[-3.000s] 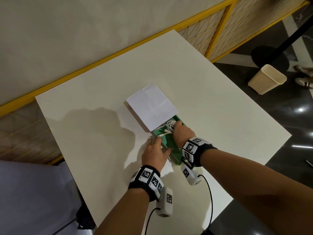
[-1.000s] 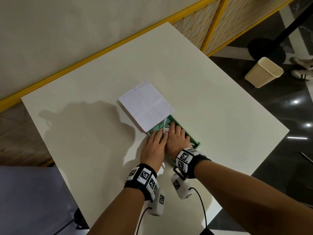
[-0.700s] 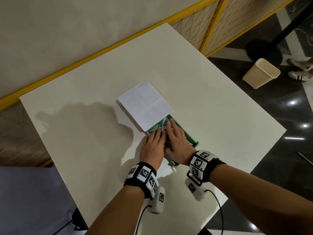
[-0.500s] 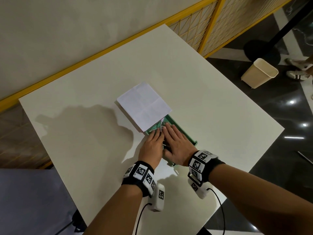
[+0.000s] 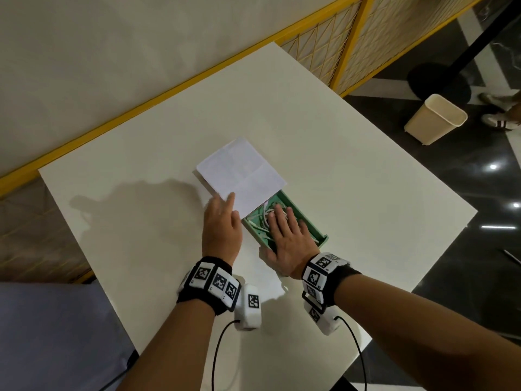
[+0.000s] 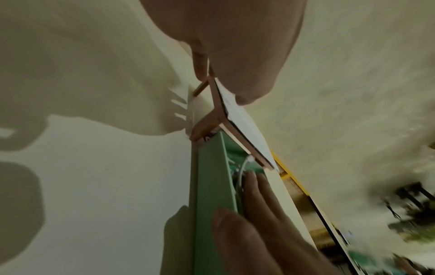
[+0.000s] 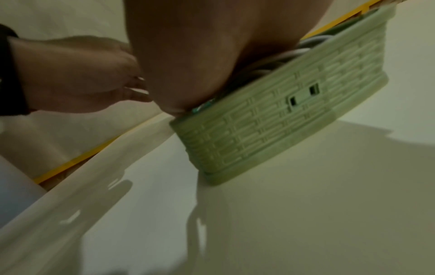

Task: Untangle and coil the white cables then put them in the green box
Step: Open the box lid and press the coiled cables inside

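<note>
The green box (image 5: 317,231) lies on the white table, its far half under a white-topped lid (image 5: 239,172). Several white cables (image 5: 260,220) lie bunched inside it. My right hand (image 5: 277,214) lies flat over the cables with straight fingers and presses them down. In the right wrist view its palm covers the cables (image 7: 306,48) above the box's woven wall (image 7: 270,121). My left hand (image 5: 229,203) is at the lid's near left corner. In the left wrist view its thumb and fingers (image 6: 247,61) pinch the lid's edge (image 6: 237,119) beside the box (image 6: 212,186).
The white table (image 5: 352,165) stands against a cream wall with a yellow rail (image 5: 169,88). A beige bin (image 5: 434,119) stands on the dark floor to the right, with someone's shoes beyond it. The table's right edge runs close to the box.
My left hand has left the box's near left rim and gone forward to the lid's corner. My right hand stays flat on the cables in the box.
</note>
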`<state>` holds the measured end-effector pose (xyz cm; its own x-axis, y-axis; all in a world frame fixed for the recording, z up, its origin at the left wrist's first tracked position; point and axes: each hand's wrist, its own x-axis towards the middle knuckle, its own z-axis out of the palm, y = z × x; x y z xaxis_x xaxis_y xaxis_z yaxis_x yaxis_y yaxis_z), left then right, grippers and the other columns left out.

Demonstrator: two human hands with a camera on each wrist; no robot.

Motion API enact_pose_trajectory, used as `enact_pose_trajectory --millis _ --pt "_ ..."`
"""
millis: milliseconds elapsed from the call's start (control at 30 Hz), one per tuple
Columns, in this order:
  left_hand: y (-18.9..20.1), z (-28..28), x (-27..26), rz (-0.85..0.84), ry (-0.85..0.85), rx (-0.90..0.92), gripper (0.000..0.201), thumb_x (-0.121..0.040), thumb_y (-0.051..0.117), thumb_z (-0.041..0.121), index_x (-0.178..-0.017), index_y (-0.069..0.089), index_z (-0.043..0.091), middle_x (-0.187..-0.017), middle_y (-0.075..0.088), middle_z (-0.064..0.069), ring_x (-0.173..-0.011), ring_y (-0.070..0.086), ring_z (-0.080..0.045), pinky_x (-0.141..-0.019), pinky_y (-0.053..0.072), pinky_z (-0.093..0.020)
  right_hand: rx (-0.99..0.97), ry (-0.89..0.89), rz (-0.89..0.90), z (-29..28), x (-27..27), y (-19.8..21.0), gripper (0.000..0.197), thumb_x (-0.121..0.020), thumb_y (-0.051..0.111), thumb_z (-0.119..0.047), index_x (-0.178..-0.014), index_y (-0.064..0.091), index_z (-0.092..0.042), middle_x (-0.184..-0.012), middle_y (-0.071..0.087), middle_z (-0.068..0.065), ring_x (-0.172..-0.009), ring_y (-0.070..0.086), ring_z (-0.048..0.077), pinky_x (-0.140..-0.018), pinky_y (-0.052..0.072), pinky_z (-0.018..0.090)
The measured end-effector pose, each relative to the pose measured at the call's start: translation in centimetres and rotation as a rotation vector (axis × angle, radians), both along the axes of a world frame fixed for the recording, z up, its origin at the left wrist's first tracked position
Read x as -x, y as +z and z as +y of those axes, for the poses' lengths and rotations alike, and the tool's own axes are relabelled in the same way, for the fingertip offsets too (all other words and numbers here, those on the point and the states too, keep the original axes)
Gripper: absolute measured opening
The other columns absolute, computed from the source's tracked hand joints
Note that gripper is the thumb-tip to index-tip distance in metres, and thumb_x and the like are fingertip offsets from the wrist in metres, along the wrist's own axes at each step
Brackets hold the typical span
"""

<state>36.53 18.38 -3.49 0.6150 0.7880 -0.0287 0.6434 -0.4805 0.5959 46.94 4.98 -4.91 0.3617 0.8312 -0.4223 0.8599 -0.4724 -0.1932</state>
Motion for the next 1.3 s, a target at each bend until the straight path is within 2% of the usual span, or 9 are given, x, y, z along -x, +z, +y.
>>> enact_pose_trajectory --millis 133,433,667,767,867,1000,1133,1200,1300 --pt "-0.1 1.2 -0.8 0.135 -0.039 0.146 0.045 -0.1 0.034 0.018 -0.144 0.036 0.007 -0.156 0.021 -0.021 -0.143 0.025 -0.034 -0.113 0.028 -0.04 0.0 0.01 -0.005 0.6 0.0 0.1 0.079 -0.089 0.017 -0.059 -0.148 -0.01 -0.014 -0.158 -0.016 0.009 -0.146 -0.012 0.031 -0.12 0.008 0.048" --pt "0.6 1.3 -1.1 0.13 0.026 0.198 0.043 -0.099 0.039 0.017 -0.139 0.042 0.005 -0.154 0.029 -0.018 -0.137 0.039 -0.033 -0.108 0.034 -0.037 -0.024 0.055 0.026 2.8 -0.8 0.1 0.082 -0.082 0.004 -0.057 -0.148 -0.005 -0.008 -0.159 -0.006 0.014 -0.146 -0.009 0.033 -0.12 0.005 0.048" --pt "0.9 1.5 -1.0 0.165 0.071 0.218 0.045 -0.097 0.041 0.023 -0.141 0.041 0.013 -0.154 0.033 -0.01 -0.135 0.04 -0.03 -0.104 0.037 -0.039 -0.258 -0.037 0.238 3.0 -0.7 0.4 0.077 -0.09 0.052 -0.042 -0.147 0.015 -0.006 -0.159 0.005 0.013 -0.146 -0.005 0.03 -0.12 0.009 0.047" --pt "1.0 1.6 -1.1 0.19 0.061 0.212 0.045 -0.097 0.041 0.023 -0.141 0.041 0.014 -0.153 0.034 -0.01 -0.134 0.04 -0.031 -0.104 0.037 -0.042 -0.274 -0.119 0.252 2.4 -0.4 0.4 0.07 -0.088 0.057 -0.042 -0.14 0.028 -0.005 -0.157 0.013 0.016 -0.143 0.023 0.033 -0.11 0.033 0.045" --pt "0.9 1.6 -1.2 0.197 0.066 0.209 0.044 -0.097 0.041 0.022 -0.14 0.042 0.015 -0.152 0.035 -0.012 -0.134 0.04 -0.033 -0.103 0.038 -0.042 -0.395 -0.14 0.21 2.1 0.0 0.6 0.067 -0.08 0.065 -0.044 -0.129 0.038 -0.007 -0.139 0.04 0.017 -0.118 0.052 0.035 -0.096 0.05 0.046" --pt "0.8 1.5 -1.4 0.205 0.071 0.185 0.044 -0.096 0.041 0.021 -0.139 0.043 0.015 -0.15 0.038 -0.013 -0.131 0.043 -0.034 -0.101 0.04 -0.044 -0.54 -0.125 0.098 1.1 -0.4 1.4 0.06 -0.084 0.049 -0.054 -0.127 0.044 -0.013 -0.132 0.049 0.011 -0.127 0.045 0.028 -0.113 0.028 0.054" --pt "0.6 1.6 -1.3 0.149 0.073 0.138 0.048 -0.093 0.047 0.017 -0.141 0.041 0.016 -0.148 0.041 -0.015 -0.129 0.045 -0.035 -0.1 0.043 -0.045 -0.635 -0.563 0.25 -2.0 -1.6 1.7 0.055 -0.09 0.044 -0.045 -0.133 0.04 -0.01 -0.142 0.036 0.014 -0.133 0.034 0.027 -0.114 0.028 0.043" --pt "0.4 1.9 -1.1 0.096 0.051 0.09 0.055 -0.09 0.053 0.014 -0.142 0.039 0.021 -0.151 0.034 -0.019 -0.133 0.042 -0.036 -0.1 0.046 -0.047 -0.66 -0.831 0.338 -3.6 -2.2 1.6 0.054 -0.092 0.046 -0.039 -0.136 0.036 -0.01 -0.142 0.033 0.013 -0.13 0.036 0.028 -0.11 0.035 0.049" --pt "-0.2 2.7 -1.0 0.052 -0.077 0.031 0.055 -0.087 0.055 0.009 -0.14 0.046 0.021 -0.151 0.031 -0.026 -0.135 0.038 -0.04 -0.102 0.045 -0.049 -0.606 -1.02 0.469 -4.6 -3.0 1.9 0.051 -0.096 0.047 -0.03 -0.141 0.032 -0.014 -0.145 0.033 0.011 -0.12 0.045 0.023 -0.102 0.039 0.037"
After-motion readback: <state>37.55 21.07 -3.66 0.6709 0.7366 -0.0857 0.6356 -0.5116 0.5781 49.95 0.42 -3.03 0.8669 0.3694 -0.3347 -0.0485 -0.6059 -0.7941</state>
